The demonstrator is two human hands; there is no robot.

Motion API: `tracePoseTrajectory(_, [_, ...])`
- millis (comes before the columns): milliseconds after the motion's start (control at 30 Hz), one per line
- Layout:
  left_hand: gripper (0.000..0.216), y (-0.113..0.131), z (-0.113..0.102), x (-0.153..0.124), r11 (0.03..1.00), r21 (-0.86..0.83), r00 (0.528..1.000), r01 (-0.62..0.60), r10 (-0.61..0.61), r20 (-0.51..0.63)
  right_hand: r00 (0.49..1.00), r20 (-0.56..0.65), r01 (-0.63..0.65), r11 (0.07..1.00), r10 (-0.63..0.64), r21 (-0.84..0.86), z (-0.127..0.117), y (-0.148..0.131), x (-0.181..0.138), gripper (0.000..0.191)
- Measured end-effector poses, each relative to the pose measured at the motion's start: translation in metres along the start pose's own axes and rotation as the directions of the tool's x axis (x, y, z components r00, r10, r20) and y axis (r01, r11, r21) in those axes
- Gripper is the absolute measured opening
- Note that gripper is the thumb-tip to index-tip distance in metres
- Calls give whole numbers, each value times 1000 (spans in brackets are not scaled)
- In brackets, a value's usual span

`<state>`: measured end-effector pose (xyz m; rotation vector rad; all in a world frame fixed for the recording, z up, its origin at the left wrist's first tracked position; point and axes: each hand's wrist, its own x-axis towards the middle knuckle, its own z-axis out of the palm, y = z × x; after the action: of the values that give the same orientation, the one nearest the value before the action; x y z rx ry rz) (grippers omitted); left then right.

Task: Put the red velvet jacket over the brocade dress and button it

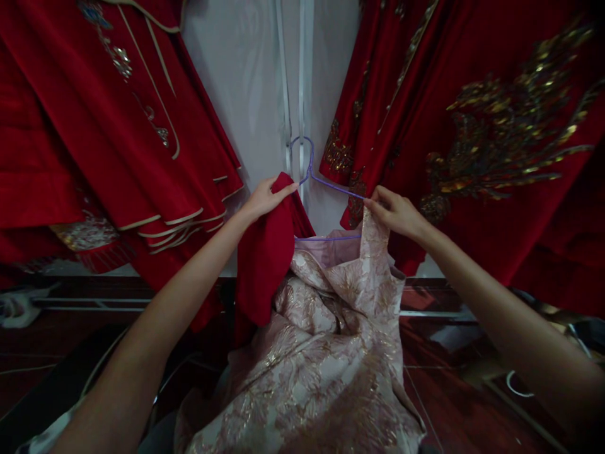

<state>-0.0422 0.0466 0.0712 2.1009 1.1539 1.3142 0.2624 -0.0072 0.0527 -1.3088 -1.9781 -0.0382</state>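
A purple wire hanger has its hook up by the pale vertical strips in the middle of the view. From its right side hangs a pink and gold brocade dress by a wide shoulder strap. My right hand is closed, pinching that strap against the hanger's right arm. On the other side, my left hand grips the hanger's left arm, thumb along the wire. A piece of red cloth drapes below that hand, its fingers partly hidden by the cloth. The dress's left shoulder is hidden behind the red cloth.
Red garments with pale piping hang at the left. Others with gold sequin embroidery hang at the right. Behind is a pale wall. A low metal rail runs above the dark red tiled floor.
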Motion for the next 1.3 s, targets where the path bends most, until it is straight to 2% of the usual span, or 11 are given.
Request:
tracePoseTrajectory(133, [25, -3, -13, 5, 964, 82, 934, 253, -265, 238, 999, 19, -46, 996, 45, 82, 12, 17, 13, 45])
tracePoseTrajectory(233, [26, -6, -18, 5, 922, 6, 873, 387, -369, 317, 960, 234, -198, 966, 156, 169, 7, 29, 31, 50])
tracePoseTrajectory(300, [28, -8, -16, 2, 899, -97, 870, 426, -378, 318, 831, 517, -339, 923, 203, 182, 0, 30, 47, 47])
tracePoseTrajectory(433, [31, -13, -8, -6, 833, -324, 882, 448, -352, 314, 427, 892, -492, 866, 148, 92, 3, 11, 79, 33])
tracePoseTrajectory(500, [32, -15, -6, -9, 791, -389, 873, 473, -362, 326, 364, 928, -490, 863, 76, 122, 18, -4, 88, 33])
tracePoseTrajectory(700, [33, -19, -7, -14, 734, -496, 881, 465, -328, 341, 556, 830, -440, 832, -44, 338, 64, -23, 83, 28])
tracePoseTrajectory(767, [33, -19, -7, -15, 749, -501, 897, 433, -304, 321, 584, 809, -427, 824, -64, 373, 69, -22, 79, 29])
tracePoseTrajectory(900, [30, -21, -9, -17, 852, -398, 931, 341, -246, 271, 614, 784, -419, 804, -91, 421, 76, -19, 76, 26])
tracePoseTrajectory(1000, [26, -27, -10, -18, 957, -190, 970, 217, -191, 147, 712, 699, -341, 837, -67, 428, 81, -21, 77, 24])
tracePoseTrajectory(1167, [21, -46, -8, -25, 999, 49, 998, -4, 7, -55, 932, 363, -61, 991, 13, 121, 67, -13, 88, 29])
tracePoseTrajectory(1300, [19, -53, -6, -27, 990, 114, 992, -82, 92, -84, 973, 183, -106, 978, 139, -179, 28, 24, 81, 24])
